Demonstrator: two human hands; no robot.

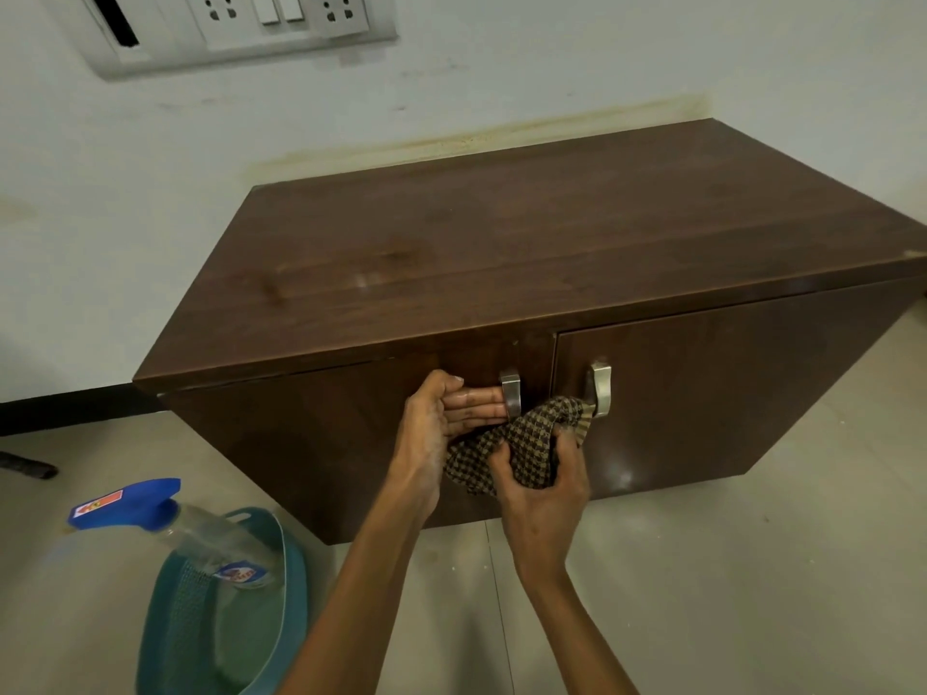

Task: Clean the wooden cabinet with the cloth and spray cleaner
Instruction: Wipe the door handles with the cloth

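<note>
A dark brown wooden cabinet [501,243] with two doors stands against the wall. My left hand [441,418] lies against the left door, its fingers reaching the left metal handle [511,393] and touching the cloth. My right hand [542,489] grips a bunched brown checked cloth [521,443] and presses it low between the two handles, its tip against the right metal handle [600,388]. The spray cleaner bottle [165,524], clear with a blue trigger head, leans in a teal basket at lower left.
The teal plastic basket [291,584] sits on the tiled floor to the left of my arms. A switch and socket panel [241,22] is on the wall above. A dark object [27,466] lies on the floor at far left.
</note>
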